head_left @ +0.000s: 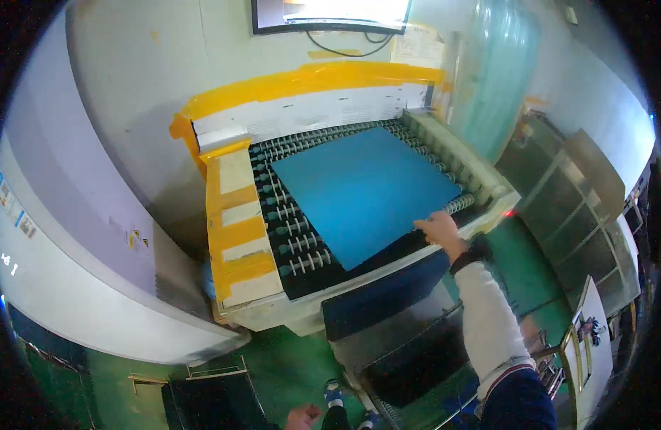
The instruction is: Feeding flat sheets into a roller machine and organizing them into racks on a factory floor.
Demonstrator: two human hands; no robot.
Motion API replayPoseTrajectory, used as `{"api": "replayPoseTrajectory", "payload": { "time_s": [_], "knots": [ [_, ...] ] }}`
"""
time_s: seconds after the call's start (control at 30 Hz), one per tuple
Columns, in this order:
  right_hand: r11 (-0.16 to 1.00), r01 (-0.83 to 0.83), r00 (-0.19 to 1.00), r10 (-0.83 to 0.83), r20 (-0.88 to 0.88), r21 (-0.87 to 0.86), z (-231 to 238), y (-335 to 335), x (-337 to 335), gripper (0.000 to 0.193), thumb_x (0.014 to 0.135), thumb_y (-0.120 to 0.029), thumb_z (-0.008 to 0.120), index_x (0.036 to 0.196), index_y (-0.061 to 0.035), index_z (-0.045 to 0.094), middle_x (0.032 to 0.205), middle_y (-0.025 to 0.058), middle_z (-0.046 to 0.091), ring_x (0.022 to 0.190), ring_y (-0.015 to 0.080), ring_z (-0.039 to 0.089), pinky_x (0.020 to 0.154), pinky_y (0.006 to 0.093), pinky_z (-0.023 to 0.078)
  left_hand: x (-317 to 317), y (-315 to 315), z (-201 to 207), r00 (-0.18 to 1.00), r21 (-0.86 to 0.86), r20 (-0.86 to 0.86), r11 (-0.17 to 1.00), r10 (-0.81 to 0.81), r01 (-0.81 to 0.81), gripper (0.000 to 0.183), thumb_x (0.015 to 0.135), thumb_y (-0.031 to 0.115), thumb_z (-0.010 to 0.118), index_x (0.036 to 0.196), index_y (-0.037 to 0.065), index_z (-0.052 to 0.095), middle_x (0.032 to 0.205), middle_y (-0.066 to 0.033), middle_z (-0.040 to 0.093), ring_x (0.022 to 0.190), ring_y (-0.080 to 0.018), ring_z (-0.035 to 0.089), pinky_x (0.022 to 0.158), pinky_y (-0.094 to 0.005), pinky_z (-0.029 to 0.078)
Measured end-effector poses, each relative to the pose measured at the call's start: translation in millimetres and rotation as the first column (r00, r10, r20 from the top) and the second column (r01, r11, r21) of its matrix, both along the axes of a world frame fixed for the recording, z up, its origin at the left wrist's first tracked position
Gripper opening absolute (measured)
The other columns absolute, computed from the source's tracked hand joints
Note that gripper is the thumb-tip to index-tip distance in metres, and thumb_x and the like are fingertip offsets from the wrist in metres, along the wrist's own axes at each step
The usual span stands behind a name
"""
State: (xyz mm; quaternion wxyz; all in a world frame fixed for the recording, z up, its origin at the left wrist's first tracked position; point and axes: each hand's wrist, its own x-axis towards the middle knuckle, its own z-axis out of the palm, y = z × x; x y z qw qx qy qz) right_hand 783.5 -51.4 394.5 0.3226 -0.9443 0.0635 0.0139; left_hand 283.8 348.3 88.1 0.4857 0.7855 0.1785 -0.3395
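A large flat blue sheet [366,190] lies slanted on rows of dark rollers with pale rings [298,244], inside a roller conveyor machine [262,309]. My right arm, in a white sleeve with a dark band at the wrist, reaches over the machine's front edge. At the sheet's near right edge, the thumb and forefinger of my right hand [439,231] are pinched together on it. My left hand [302,417] hangs low at the bottom rim of the view, away from the machine. Its fingers are curled, with nothing seen in them.
Below the machine's front stands a dark stack of panels [388,301]. Yellow tape [309,80] runs along the back guard, under a wall screen [330,16]. A white cabinet [108,279] is at left; metal-framed racks [574,208] stand at right on the green floor.
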Motion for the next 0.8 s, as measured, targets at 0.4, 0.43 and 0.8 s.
{"api": "replayPoseTrajectory", "payload": {
  "time_s": [0.4, 0.43, 0.8],
  "knots": [
    [0.86, -0.195, 0.884, 0.362, 0.295, -0.472, 0.9, 102.2, 20.1, 0.058, 0.074, -0.052, 0.065, 0.122, -0.0205, 0.056, 0.126, 0.0135, 0.048, 0.117, 0.0339, 0.043, 0.095, 0.0469, 0.036, 40.5, 15.6, -78.8, 0.782, -0.514, -0.361, 0.591, 0.508, -0.622, 0.019, 0.088, 0.014, 0.052, 0.099, -0.001, 0.05, 0.088, -0.0167, 0.059, 0.08, -0.0305, 0.061, 0.073, -0.0423, 0.054],
    [0.861, -0.179, 0.886, 0.351, 0.302, -0.477, -0.6, 106.2, 26.0, 0.059, 0.074, -0.053, 0.064, 0.122, -0.0207, 0.056, 0.127, 0.0135, 0.048, 0.117, 0.0338, 0.043, 0.096, 0.0472, 0.036, 40.4, 15.4, -79.5, 0.788, -0.51, -0.352, 0.602, 0.505, -0.614, 0.021, 0.089, 0.016, 0.051, 0.1, -0.002, 0.05, 0.09, -0.0168, 0.059, 0.082, -0.0314, 0.061, 0.074, -0.0427, 0.054],
    [0.892, -0.11, 0.926, 0.252, 0.28, -0.439, -0.6, 138.9, 88.8, 0.061, 0.074, -0.056, 0.063, 0.124, -0.0214, 0.056, 0.13, 0.0125, 0.047, 0.12, 0.0333, 0.041, 0.097, 0.0489, 0.034, -2.6, 58.3, -134.8, 0.912, 0.164, 0.307, 0.959, -0.273, 0.231, 0.036, 0.093, 0.034, 0.047, 0.109, 0.003, 0.054, 0.1, -0.0135, 0.06, 0.091, -0.0289, 0.057, 0.08, -0.0432, 0.048]
  ]
}}
